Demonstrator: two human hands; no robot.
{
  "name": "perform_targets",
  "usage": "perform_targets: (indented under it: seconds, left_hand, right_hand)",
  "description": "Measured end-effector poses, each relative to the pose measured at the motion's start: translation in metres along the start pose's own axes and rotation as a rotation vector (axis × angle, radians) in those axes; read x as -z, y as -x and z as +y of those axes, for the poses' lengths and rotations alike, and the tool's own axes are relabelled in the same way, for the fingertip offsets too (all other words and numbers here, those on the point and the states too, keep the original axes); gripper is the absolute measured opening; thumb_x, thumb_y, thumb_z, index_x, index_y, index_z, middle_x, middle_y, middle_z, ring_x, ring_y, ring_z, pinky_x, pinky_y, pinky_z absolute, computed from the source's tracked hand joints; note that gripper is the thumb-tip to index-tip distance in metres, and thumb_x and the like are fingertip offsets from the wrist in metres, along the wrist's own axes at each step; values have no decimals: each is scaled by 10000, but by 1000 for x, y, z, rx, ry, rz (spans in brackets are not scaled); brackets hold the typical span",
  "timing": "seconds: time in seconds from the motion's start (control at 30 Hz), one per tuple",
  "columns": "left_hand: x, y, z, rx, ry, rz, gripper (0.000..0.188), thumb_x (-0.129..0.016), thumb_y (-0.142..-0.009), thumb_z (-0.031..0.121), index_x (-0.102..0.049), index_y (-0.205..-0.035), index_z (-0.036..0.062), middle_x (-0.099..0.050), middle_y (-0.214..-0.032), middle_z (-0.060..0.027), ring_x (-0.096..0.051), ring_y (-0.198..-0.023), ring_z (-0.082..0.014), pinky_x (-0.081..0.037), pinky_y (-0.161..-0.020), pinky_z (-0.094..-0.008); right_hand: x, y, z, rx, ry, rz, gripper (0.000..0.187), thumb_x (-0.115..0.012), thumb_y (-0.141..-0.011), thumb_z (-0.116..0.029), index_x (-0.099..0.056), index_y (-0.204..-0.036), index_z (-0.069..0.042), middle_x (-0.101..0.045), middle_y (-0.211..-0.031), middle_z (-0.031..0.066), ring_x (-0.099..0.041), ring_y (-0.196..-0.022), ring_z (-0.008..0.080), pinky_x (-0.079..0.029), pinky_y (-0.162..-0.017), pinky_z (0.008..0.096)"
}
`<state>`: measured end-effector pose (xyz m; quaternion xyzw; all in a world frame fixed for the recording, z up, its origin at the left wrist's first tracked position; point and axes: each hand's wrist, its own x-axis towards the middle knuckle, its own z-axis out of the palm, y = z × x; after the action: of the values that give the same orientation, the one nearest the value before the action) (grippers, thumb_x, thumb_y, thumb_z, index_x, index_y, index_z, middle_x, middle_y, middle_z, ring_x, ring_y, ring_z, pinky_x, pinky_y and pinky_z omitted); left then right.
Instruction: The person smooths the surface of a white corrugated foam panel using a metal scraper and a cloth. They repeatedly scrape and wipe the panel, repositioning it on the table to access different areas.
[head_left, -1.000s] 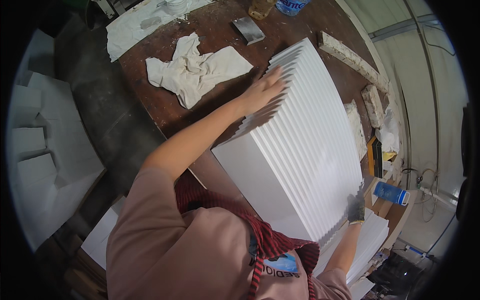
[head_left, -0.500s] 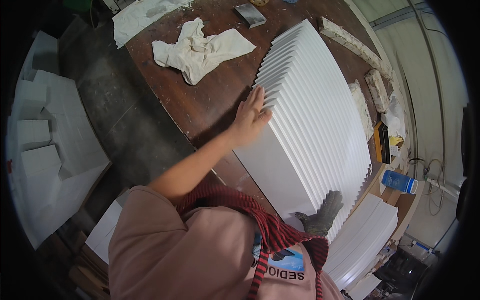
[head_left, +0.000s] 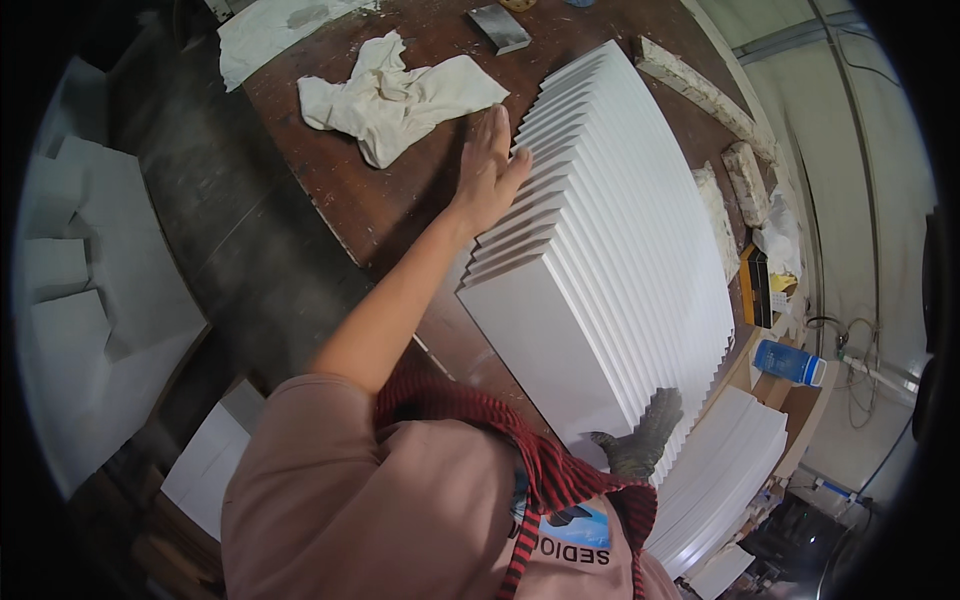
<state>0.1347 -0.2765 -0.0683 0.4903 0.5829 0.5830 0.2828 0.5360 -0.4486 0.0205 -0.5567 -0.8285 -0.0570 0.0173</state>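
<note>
A row of white panels (head_left: 640,220) stands on the brown table, their edges stepped like a staircase. My bare left hand (head_left: 488,180) is open at their left ends, fingers stretched toward the far side and thumb against the stepped edges. Over the near right corner lies my right hand (head_left: 645,440) in a dark grey glove, open, its fingers flat along the panel edges and its thumb on the nearest panel's face. Neither hand is closed round anything.
A crumpled white cloth (head_left: 390,100) lies just beyond my left hand. Farther off is a grey block (head_left: 500,28). Along the right are long plaster-stained bars (head_left: 700,90), a black-and-yellow box (head_left: 756,285), a blue bottle (head_left: 788,362) and more white panels (head_left: 720,470). White blocks (head_left: 110,290) stand at far left.
My left hand has slid away from me along the panels' left ends, uncovering the nearer stepped edges. My gloved right hand has stayed at the near right corner.
</note>
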Motion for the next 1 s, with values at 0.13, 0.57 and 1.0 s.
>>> perform_targets:
  seconds: [0.13,0.57,1.0]
  left_hand:
    - [-23,-5,-2,91,-229,-377,867,-282,-1053,629,-32,-1631,33,-74,-1705,-185,-47,-1581,-331,-46,-1243,-558]
    - [-51,-85,-23,111,-190,-222,922,-360,-1023,639,-113,-1607,-31,-117,-1686,-228,-109,-1569,-362,-95,-1226,-606]
    - [-83,-115,-30,71,-211,-213,932,-351,-1020,655,-95,-1611,-20,-116,-1692,-208,-99,-1572,-345,-94,-1225,-618]
  right_hand:
    - [12,-1,-14,-83,-87,76,510,-579,-909,-252,-547,-1334,27,-615,-1307,246,-559,-1250,424,-393,-1119,555]
    - [-37,-26,226,-919,-1405,81,739,-744,-896,-192,-412,-1556,-183,-630,-1256,46,-605,-947,156,-505,-777,338]
    - [-66,-73,264,-1065,-1089,-278,327,-736,-787,-285,-623,-1072,-172,-583,-797,-53,-437,-603,75,-379,-519,284]
